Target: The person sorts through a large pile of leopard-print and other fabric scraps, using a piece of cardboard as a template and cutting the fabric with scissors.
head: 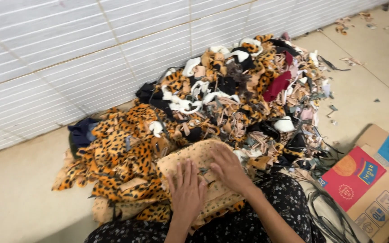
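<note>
A tan fabric piece (203, 173), stippled with small dark dots, is laid over the lap at the near edge of the scrap heap (230, 94) on the floor (19, 189). The left hand (186, 189) and right hand (228, 167) are pressed flat on it, fingers spread.

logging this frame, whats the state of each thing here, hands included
left hand: open, flat on the tan piece
right hand: open, palm down on the tan piece
tan dotted fabric piece: spread flat on the lap, pressed under both hands
leopard-print scraps: heaped loosely on the floor
mixed scrap pile: jumbled against the wall
cardboard box: flattened, lying on the floor
</note>
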